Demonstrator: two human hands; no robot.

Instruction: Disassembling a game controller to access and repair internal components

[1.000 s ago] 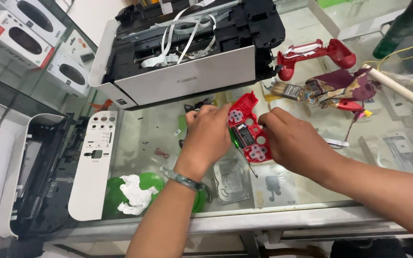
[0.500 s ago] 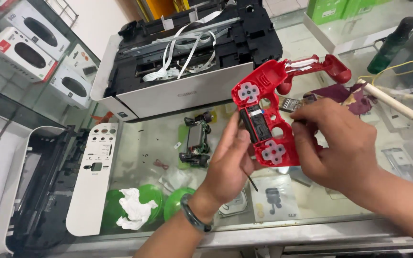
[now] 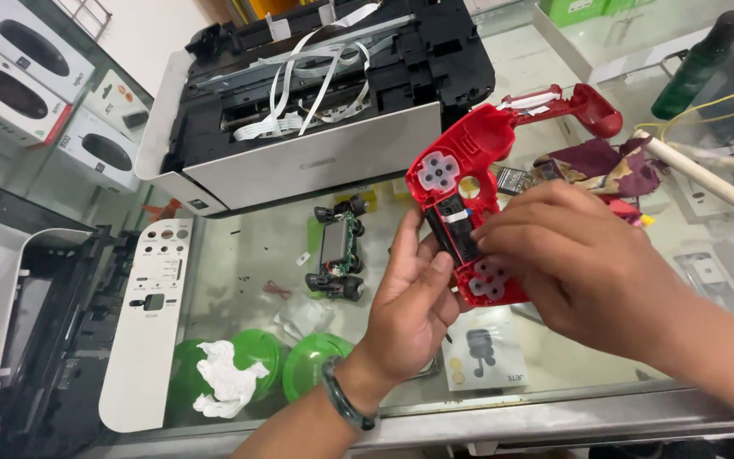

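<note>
Red controller shell (image 3: 456,183) gripped in my left hand (image 3: 409,302); my right hand (image 3: 567,251) pinches its inner parts, circuit board (image 3: 337,251) on counter (image 3: 239,272); refitting needs care.

Red controller shell (image 3: 469,170), green lids (image 3: 316,364), white panel (image 3: 150,323).

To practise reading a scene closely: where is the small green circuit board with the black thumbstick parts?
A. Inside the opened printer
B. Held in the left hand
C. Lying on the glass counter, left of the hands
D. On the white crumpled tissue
C: the circuit board lies on the glass counter, apart from the left hand, which together with the right hand holds the red controller shell.
</note>
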